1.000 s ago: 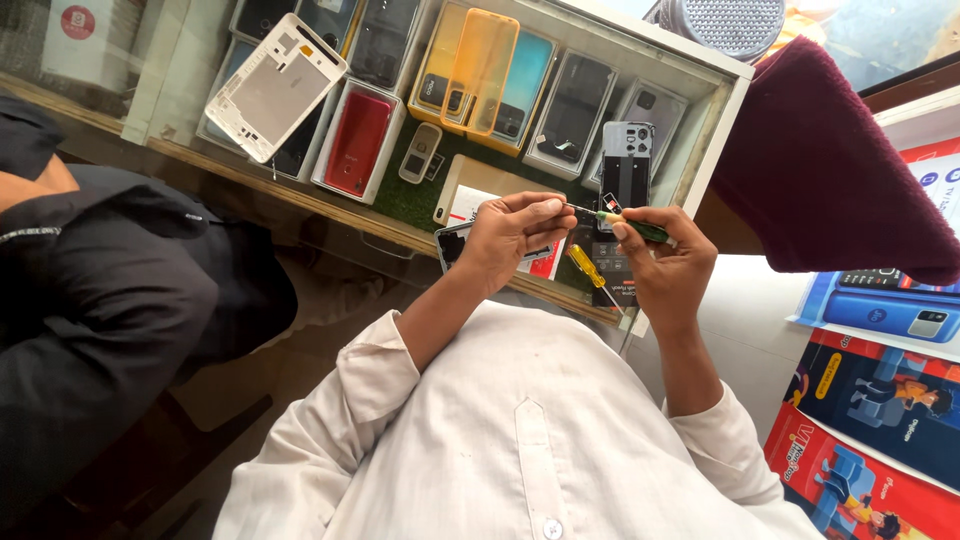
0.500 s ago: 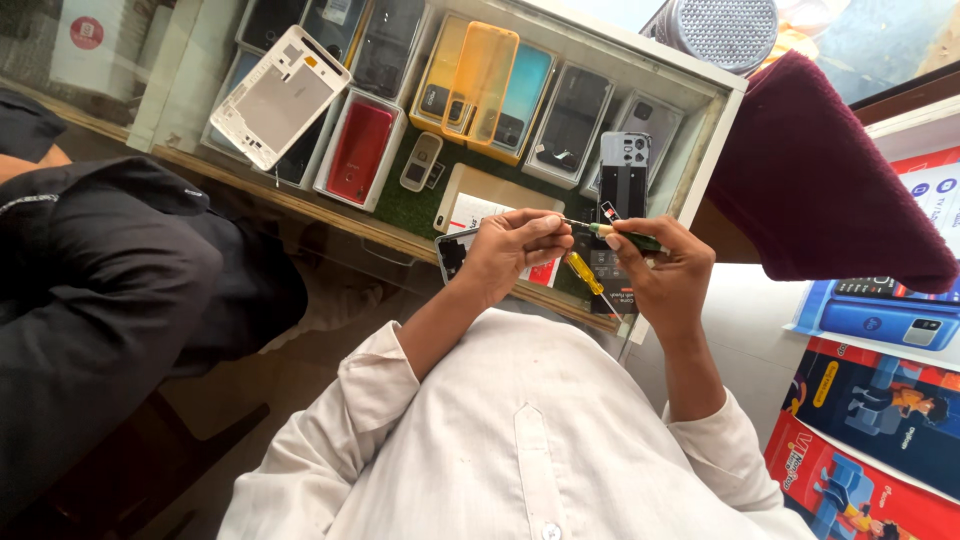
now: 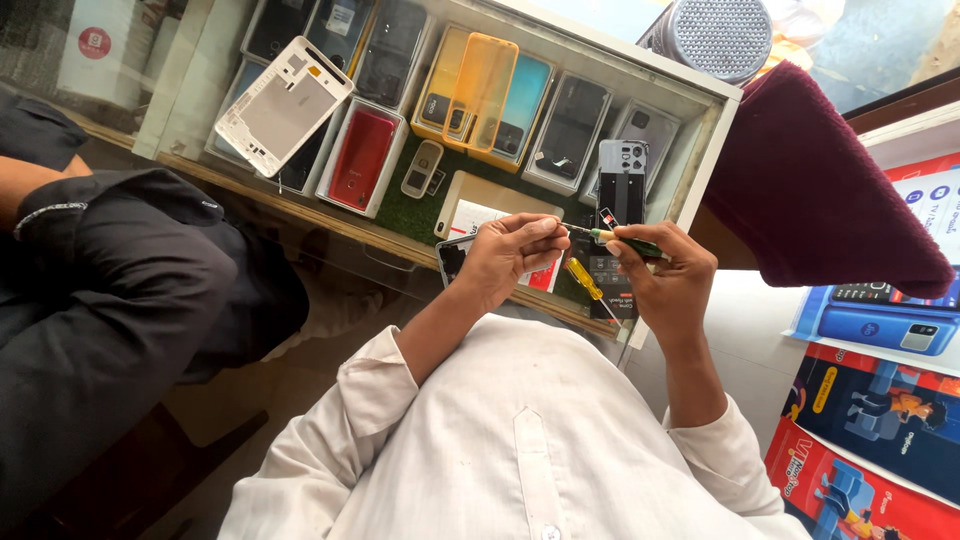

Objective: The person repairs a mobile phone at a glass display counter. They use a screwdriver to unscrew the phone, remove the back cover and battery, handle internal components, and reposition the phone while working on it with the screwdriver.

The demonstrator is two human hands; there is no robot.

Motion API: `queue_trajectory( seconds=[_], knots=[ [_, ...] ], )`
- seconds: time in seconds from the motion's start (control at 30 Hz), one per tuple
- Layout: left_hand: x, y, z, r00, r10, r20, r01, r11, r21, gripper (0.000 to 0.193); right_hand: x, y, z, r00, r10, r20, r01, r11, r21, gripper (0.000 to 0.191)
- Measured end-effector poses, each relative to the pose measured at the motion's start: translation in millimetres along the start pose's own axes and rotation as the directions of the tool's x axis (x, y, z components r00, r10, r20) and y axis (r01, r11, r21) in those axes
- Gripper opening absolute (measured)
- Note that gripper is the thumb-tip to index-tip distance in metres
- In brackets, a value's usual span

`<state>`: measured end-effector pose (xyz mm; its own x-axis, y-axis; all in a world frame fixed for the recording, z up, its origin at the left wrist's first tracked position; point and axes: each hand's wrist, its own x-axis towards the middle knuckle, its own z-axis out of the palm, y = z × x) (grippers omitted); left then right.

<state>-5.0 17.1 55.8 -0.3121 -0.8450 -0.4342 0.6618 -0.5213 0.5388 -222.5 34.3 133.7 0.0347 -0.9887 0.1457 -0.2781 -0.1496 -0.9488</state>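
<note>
Your right hand (image 3: 672, 278) pinches a slim green-handled precision screwdriver (image 3: 625, 240), its thin metal shaft pointing left into the fingertips of your left hand (image 3: 510, 258), which are pressed together on something too small to make out. Both hands hover above the near edge of the glass counter (image 3: 330, 228), over a dark smartphone (image 3: 453, 256) lying face up there, half hidden by your left wrist. Half a second ago the tool's tip sat a little apart from those fingers; now it meets them, which suggests the tiny part is being seated on or taken off the tip. Just below, a yellow-handled screwdriver (image 3: 583, 277) lies on the glass beside a red-and-white card (image 3: 545, 276). Farther out, beneath the glass, stand a black phone back with a camera cluster (image 3: 622, 180), a translucent orange phone case (image 3: 481, 78), a red phone cover (image 3: 361, 158) and a white plastic phone frame (image 3: 283, 105). A maroon cloth (image 3: 810, 190) drapes the counter's right corner, and a person's dark sleeve (image 3: 110, 290) fills the left.
</note>
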Motion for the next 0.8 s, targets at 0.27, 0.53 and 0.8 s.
queue_trajectory(
  seconds=[0.27, 0.53, 0.8],
  knots=[
    [0.6, -1.3, 2.9, 1.000, -0.004, 0.023, 0.004, 1.000, -0.004, 0.016, 3.7, -2.7, -3.1, 1.000, 0.011, -0.010, -0.012, 0.995, -0.097, 0.011],
    [-1.2, -2.6, 3.7, 0.999, -0.033, 0.043, 0.033, 0.999, -0.001, 0.016, 0.0, -1.0, -5.0, 0.994, 0.108, -0.016, -0.109, 0.993, -0.051, 0.012],
    [0.6, -7.7, -2.4, 0.998, -0.046, 0.049, 0.046, 0.999, 0.011, 0.017, -1.8, 2.2, -3.3, 0.998, 0.067, 0.016, -0.067, 0.997, 0.032, 0.011]
  ],
)
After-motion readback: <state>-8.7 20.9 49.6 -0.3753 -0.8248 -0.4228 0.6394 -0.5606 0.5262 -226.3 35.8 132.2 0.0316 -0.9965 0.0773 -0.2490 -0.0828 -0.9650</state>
